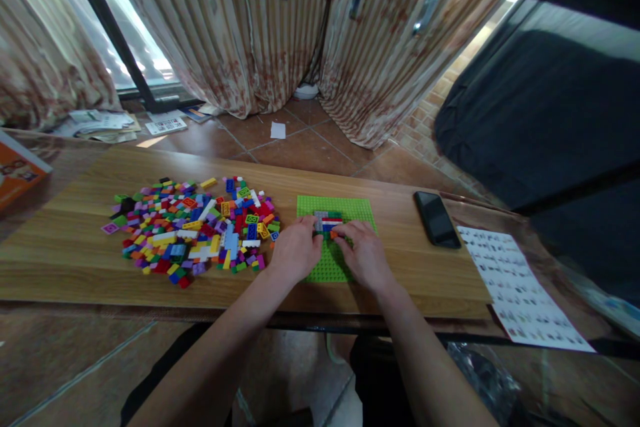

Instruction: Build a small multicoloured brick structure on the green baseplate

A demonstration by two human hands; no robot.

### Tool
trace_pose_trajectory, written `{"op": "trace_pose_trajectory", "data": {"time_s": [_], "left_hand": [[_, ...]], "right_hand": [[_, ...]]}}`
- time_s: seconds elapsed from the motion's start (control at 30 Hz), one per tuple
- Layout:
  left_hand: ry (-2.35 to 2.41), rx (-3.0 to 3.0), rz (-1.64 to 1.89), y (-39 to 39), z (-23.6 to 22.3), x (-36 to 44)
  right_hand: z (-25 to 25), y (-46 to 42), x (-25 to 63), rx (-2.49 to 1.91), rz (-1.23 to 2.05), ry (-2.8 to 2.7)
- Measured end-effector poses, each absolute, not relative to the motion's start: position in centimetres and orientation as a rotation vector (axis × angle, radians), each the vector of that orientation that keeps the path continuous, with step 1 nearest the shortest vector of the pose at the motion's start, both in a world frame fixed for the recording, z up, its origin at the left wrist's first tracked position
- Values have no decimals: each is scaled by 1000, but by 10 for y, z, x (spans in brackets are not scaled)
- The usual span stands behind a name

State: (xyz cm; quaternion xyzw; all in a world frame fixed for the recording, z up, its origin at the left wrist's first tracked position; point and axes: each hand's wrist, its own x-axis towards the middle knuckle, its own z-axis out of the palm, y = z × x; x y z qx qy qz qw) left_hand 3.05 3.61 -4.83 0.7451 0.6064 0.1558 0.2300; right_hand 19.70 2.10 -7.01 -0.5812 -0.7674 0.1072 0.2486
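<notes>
A lime-green baseplate [329, 269] lies on the wooden board, with a small group of toy bricks [331, 221] in grey, green, red, white and blue on its middle. My left hand [296, 248] rests at the left side of that group, fingertips against the grey bricks; whether it grips one is hidden. From the right, my right hand [364, 252] pinches a small orange brick [333, 234] at the near edge of the group. Left of my left hand spreads a large heap of loose, many-coloured bricks [200, 227].
A black phone [437, 219] lies on the wooden board [400, 280] to the right. Beyond it a printed sheet [520, 287] hangs over the board's right end. An orange box [20, 170] is at the far left. Striped curtains [250, 33] hang behind.
</notes>
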Motion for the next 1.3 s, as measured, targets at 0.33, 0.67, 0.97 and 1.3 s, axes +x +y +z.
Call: {"op": "trace_pose_trajectory", "data": {"time_s": [0.33, 0.67, 0.97, 1.3], "left_hand": [[1658, 2032, 434, 36, -47, 31], [1655, 2043, 419, 36, -46, 31], [1655, 2055, 417, 36, -48, 30], [1649, 2053, 424, 34, -49, 30]], "right_hand": [[-77, 23, 199, -1610, 400, -1880], [-75, 32, 202, -1761, 485, -1507], [-88, 33, 187, -1857, 263, -1643], [-90, 37, 190, -1926, 255, -1693]]}}
